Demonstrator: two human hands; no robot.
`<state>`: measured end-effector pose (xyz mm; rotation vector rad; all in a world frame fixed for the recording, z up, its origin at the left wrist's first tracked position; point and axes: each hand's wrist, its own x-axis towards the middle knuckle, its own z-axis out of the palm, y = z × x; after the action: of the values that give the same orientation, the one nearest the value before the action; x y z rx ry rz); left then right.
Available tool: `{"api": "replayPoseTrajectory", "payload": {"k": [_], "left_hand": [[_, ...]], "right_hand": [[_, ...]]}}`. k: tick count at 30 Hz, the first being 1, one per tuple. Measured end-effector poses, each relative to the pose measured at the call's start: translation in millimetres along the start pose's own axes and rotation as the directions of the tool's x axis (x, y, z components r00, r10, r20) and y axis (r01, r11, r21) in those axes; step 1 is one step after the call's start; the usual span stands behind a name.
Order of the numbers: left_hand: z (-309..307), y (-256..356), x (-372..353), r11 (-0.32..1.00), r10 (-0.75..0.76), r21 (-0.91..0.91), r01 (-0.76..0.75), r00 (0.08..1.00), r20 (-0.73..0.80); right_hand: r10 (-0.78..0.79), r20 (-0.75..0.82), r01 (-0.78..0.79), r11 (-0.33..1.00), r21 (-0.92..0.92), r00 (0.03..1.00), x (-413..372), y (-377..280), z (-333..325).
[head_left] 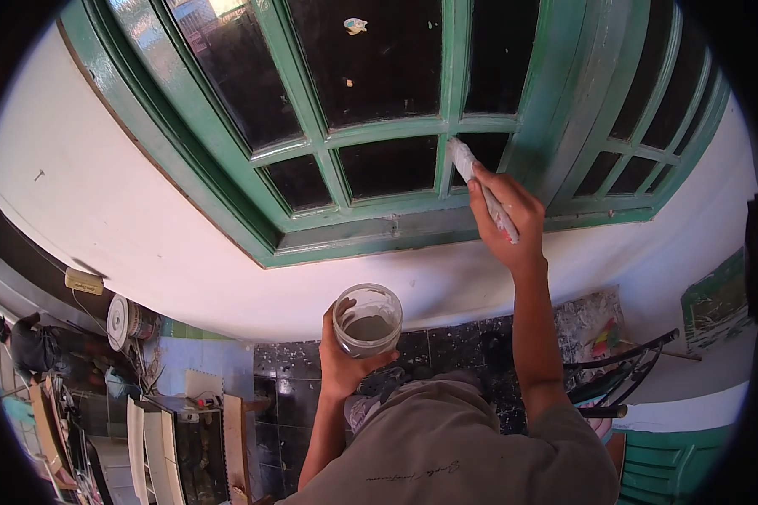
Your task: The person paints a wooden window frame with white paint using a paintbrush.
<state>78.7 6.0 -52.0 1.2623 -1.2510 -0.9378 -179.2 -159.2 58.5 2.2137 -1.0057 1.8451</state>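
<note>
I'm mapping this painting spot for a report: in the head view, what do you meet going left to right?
White round disc → jar gripped by the left hand → brush gripped by the right hand → black metal frame → green-smeared board against the wall.

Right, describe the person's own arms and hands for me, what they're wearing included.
Both arms are bare below short sleeves. The left hand and right hand wear no gloves, and no watch, ring or bracelet shows. The sleeves belong to a grey-brown T-shirt with a small line of dark script lettering, too small to read.
</note>
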Motion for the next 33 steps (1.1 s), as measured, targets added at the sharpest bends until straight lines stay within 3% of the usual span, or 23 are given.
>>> {"api": "replayPoseTrajectory", "payload": {"k": [17,23,33], "left_hand": [[-4,-7,2,0.999,-0.027,-0.038,0.026,0.999,-0.020],[-4,-8,8,1.000,-0.025,-0.005,0.025,1.000,-0.004],[-7,-9,27,0.999,-0.033,-0.020,0.035,0.995,0.096]], "right_hand": [[-0.047,-0.069,0.043,0.998,-0.053,0.997,30,-13,-2],[-0.100,-0.173,0.087,0.993,-0.081,0.980,32,-17,-6],[-0.074,-0.083,0.063,0.989,-0.134,0.994,-14,0,9]]}}
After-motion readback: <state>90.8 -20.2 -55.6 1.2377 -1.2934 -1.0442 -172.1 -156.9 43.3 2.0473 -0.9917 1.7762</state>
